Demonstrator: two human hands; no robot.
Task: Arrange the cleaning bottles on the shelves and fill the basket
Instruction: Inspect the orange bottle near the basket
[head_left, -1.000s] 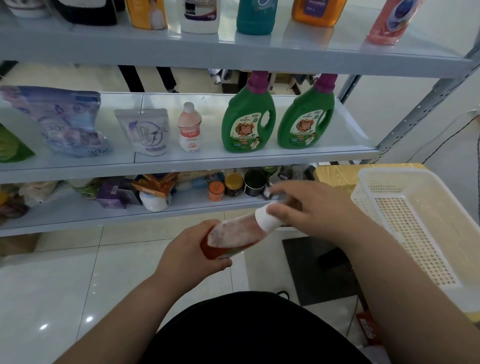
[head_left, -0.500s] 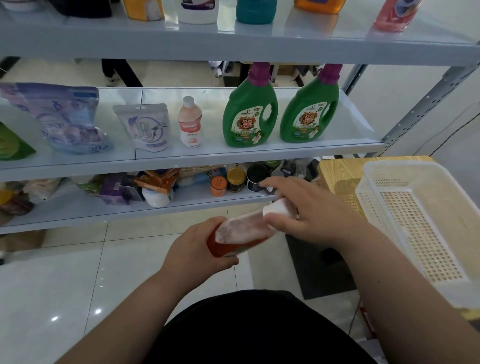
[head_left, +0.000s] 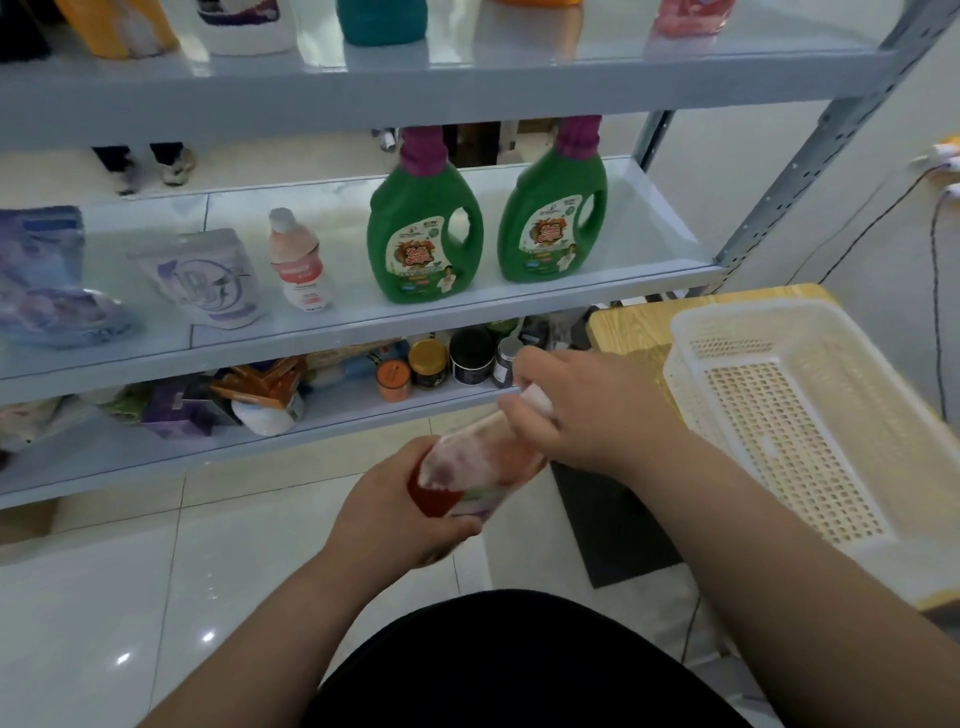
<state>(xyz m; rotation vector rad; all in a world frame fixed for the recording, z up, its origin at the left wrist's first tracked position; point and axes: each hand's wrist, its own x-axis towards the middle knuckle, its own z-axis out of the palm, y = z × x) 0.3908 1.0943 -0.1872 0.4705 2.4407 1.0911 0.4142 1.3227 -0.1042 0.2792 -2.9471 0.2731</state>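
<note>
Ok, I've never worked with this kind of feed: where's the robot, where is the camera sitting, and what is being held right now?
There is no robot: you see a person's two bare hands. The single camera is worn on the head, looking forward and down, so both arms enter from below. The left hand grips the body of a tilted pinkish bottle; the right hand grips its white cap end. Ahead, the middle shelf carries a left green jug, a right green jug, a small pink bottle and two pouches. To the right, a white basket rests on a wooden table; its visible part holds nothing.
</note>
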